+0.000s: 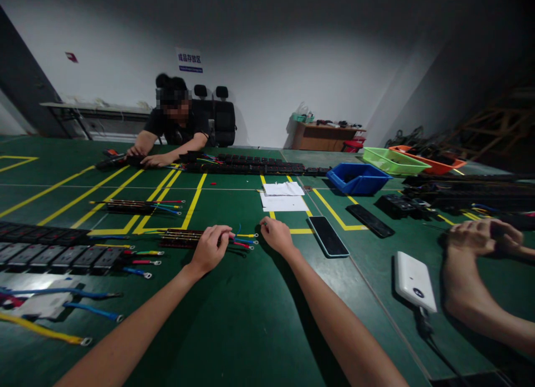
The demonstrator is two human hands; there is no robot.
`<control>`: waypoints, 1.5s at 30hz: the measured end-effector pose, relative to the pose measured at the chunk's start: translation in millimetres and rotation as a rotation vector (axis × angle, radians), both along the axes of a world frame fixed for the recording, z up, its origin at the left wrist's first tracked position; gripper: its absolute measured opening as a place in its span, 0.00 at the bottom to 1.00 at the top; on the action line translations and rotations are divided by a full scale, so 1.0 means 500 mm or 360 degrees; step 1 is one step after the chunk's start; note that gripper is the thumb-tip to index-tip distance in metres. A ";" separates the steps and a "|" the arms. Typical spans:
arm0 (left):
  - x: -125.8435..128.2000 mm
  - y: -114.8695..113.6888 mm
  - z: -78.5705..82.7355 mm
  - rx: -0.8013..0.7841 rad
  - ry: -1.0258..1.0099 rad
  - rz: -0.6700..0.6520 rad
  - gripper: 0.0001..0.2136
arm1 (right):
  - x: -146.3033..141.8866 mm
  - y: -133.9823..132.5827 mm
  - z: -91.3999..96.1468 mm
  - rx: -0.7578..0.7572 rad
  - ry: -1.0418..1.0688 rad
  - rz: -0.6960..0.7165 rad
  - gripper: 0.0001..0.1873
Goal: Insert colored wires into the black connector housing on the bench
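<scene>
Green matting is covering the table (234, 331), with yellow tape lines crossing it. Lying just ahead of the person is the wire bundle (188, 239), a dark bound strip with red, blue, yellow and green leads fanning out to the right, each ending in a small ring terminal. It is looking light and limp along the leads, stiffer where the strip is binding them, so that bound middle seems the surest place to take hold; the thin terminals would probably bend or snag if pulled. The left hand (210, 247) is resting curled over the bundle's right end, fingers touching the leads. The right hand (276, 235) is sitting loosely closed just beside the terminals, gripping nothing I can make out. A dark phone (328, 236) is lying nearby to the right.
</scene>
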State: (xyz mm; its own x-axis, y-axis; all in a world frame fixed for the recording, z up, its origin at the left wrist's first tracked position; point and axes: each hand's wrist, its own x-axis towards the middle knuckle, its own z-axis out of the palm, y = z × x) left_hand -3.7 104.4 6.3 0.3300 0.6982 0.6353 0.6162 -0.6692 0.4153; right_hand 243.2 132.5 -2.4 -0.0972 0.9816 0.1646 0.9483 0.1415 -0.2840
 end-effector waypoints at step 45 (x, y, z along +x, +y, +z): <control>-0.007 0.000 0.004 0.0047 0.0118 -0.0160 0.13 | 0.000 0.001 -0.001 0.0002 0.0042 0.0035 0.14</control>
State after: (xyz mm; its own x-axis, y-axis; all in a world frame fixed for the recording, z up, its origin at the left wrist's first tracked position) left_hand -7.0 104.3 8.3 0.4442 0.6407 0.6263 0.5738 -0.7403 0.3504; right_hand 243.3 133.0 -2.9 -0.1142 0.9790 0.1688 0.9373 0.1625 -0.3084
